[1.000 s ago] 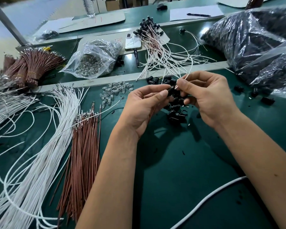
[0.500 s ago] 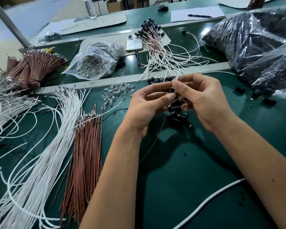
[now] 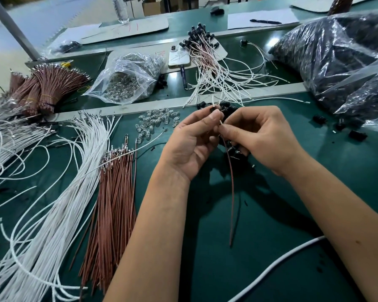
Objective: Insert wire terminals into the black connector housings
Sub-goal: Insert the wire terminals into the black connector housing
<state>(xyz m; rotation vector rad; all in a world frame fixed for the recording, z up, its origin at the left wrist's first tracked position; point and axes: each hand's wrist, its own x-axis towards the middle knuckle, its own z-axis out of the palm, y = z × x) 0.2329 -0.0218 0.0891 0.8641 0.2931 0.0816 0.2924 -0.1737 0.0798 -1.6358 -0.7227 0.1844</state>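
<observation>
My left hand (image 3: 191, 140) pinches a small black connector housing (image 3: 214, 109) between thumb and fingers, above the green table. My right hand (image 3: 262, 138) pinches a white wire (image 3: 220, 122) close to that housing; the wire's tip sits at my fingertips. A brown wire (image 3: 231, 188) hangs down from between both hands toward me. A small heap of loose black housings (image 3: 229, 107) lies just behind and under the hands, partly hidden. White wires (image 3: 59, 192) and brown wires (image 3: 114, 205) with metal terminals lie in bundles at the left.
Finished assemblies (image 3: 207, 62) lie at the back centre beside a phone (image 3: 179, 56). A clear bag of small clear parts (image 3: 127, 79) and loose clear parts (image 3: 157, 122) sit behind. Big bags of black housings (image 3: 336, 57) fill the right. A thick white cable (image 3: 277, 264) crosses front right.
The brown wire now hangs long and free below my hands. My right hand has shifted down and pinches the white wire at the housing held by my left.
</observation>
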